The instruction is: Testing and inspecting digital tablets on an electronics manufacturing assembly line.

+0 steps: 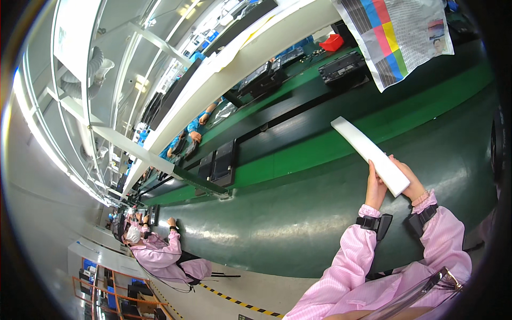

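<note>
The long white bar was over the right part of the dark green worktop, its near end between the person's two hands and its far end slanting away to the left. The left hand had its grip on the left edge; the right hand had its grip on the right edge. Both were narrowed around the bar, though how far the fingers went beneath it was hidden. Whether the far end touched the worktop could not be told.

The piece looked light, perhaps foam or hollow plastic, and stiff enough to keep its line with the far part unsupported by either hand. Its plain, smooth face might have been a little slippery, and if it was foam, hard fingertips could have dented it or chipped its corners. A gentle hold on both long edges seemed right. With both hands at the near end, the far end was prone to dip or swing; one hand nearer the middle would have steadied it better.
</note>
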`<state>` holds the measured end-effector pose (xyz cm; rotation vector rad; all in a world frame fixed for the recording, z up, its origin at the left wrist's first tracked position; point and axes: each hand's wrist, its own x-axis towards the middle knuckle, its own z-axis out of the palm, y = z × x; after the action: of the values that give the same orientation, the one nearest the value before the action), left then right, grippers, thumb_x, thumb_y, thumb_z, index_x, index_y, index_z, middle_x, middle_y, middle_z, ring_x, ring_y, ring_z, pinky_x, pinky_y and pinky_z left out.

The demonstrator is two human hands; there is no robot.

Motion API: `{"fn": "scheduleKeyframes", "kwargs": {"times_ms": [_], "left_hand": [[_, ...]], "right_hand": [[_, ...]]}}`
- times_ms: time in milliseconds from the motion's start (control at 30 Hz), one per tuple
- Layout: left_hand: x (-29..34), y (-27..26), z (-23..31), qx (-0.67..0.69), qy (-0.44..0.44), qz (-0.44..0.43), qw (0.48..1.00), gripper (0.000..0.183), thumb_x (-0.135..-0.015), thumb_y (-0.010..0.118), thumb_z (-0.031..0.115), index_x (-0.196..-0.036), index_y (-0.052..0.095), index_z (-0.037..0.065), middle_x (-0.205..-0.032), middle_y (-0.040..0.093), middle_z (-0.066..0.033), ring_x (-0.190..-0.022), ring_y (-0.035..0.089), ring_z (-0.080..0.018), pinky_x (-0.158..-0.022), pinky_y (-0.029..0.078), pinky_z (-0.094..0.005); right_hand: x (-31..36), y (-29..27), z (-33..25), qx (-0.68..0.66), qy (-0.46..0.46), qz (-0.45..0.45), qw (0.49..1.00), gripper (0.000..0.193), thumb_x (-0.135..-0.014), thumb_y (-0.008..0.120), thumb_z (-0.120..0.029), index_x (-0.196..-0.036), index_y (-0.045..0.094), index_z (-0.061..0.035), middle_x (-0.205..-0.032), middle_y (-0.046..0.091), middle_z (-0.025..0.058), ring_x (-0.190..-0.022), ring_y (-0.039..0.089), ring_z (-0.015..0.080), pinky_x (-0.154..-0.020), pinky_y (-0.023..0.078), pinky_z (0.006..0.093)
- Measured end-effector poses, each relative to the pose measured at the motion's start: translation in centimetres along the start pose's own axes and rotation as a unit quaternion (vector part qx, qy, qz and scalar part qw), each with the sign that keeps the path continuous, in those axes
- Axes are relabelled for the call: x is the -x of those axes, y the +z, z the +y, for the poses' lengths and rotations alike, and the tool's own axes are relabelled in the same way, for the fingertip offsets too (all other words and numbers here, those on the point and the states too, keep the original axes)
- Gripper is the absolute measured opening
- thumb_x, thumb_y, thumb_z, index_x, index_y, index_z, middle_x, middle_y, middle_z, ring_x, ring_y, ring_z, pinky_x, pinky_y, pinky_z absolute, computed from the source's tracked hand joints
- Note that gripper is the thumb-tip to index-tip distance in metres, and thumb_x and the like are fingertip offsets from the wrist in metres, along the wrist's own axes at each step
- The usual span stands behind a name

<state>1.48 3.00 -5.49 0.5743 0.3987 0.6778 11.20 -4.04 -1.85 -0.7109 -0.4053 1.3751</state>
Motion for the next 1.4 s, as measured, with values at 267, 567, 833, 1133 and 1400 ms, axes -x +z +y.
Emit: {"fn": "scheduleKeyframes", "kwargs": {"times_ms": [267, 567, 833, 1133, 1400], "left_hand": [[1.2, 2.1, 1.0, 0.016, 0.0, 0.032, 0.999, 0.054, -0.095, 0.039, 0.051, -0.122, 0.051, 0.005, -0.079, 0.053, 0.0084, -0.057, 0.037, 0.0011, -0.057, 0.038, -0.0164], [0.7, 1.3, 0.7, 0.007, 0.009, 0.045, 0.999, 0.056, -0.096, 0.037, 0.05, -0.125, 0.051, 0.005, -0.089, 0.06, 0.0059, -0.056, 0.039, 0.0011, -0.055, 0.037, -0.0139], [0.2, -0.4, 0.3, 0.0, 0.008, -0.047, 0.999, 0.057, -0.097, 0.033, 0.048, -0.128, 0.044, 0.001, -0.121, 0.057, -0.0139, -0.08, 0.057, -0.0059, -0.068, 0.046, -0.0164], [0.7, 1.1, 0.4, -0.032, 0.012, -0.002, 0.999, 0.06, -0.096, 0.033, 0.051, -0.127, 0.044, 0.001, -0.121, 0.056, -0.0155, -0.111, 0.054, -0.022, -0.098, 0.042, -0.035], [1.1, 1.5, 0.9, -0.023, 0.017, -0.001, 1.0, 0.058, -0.096, 0.034, 0.05, -0.125, 0.046, 0.001, -0.121, 0.056, -0.0151, -0.114, 0.052, -0.024, -0.101, 0.039, -0.0364]], "right_hand": [[-0.4, -0.8, 0.3, -0.006, 0.009, 0.008, 1.0, 0.042, -0.097, 0.044, -0.031, -0.112, 0.055, 0.007, -0.093, 0.065, 0.0141, -0.075, 0.067, 0.02, -0.067, 0.056, 0.0279], [-0.4, -0.4, 0.2, -0.007, 0.01, 0.008, 1.0, 0.04, -0.097, 0.043, -0.029, -0.112, 0.055, 0.0059, -0.093, 0.066, 0.0125, -0.076, 0.067, 0.019, -0.067, 0.057, 0.0277], [-0.4, -0.9, 0.3, -0.014, 0.023, 0.004, 1.0, 0.035, -0.096, 0.042, -0.025, -0.113, 0.054, 0.0025, -0.095, 0.065, 0.0103, -0.078, 0.066, 0.0169, -0.068, 0.057, 0.0285], [-0.6, -1.5, 0.5, 0.012, 0.012, 0.019, 1.0, 0.03, -0.097, 0.04, -0.023, -0.11, 0.055, -0.0013, -0.1, 0.063, 0.0055, -0.083, 0.063, 0.0108, -0.073, 0.053, 0.0248], [0.1, -0.1, -0.1, 0.017, 0.018, 0.043, 0.999, 0.033, -0.098, 0.038, -0.024, -0.113, 0.054, 0.0005, -0.101, 0.063, 0.0073, -0.085, 0.064, 0.0119, -0.073, 0.054, 0.0264]]}}
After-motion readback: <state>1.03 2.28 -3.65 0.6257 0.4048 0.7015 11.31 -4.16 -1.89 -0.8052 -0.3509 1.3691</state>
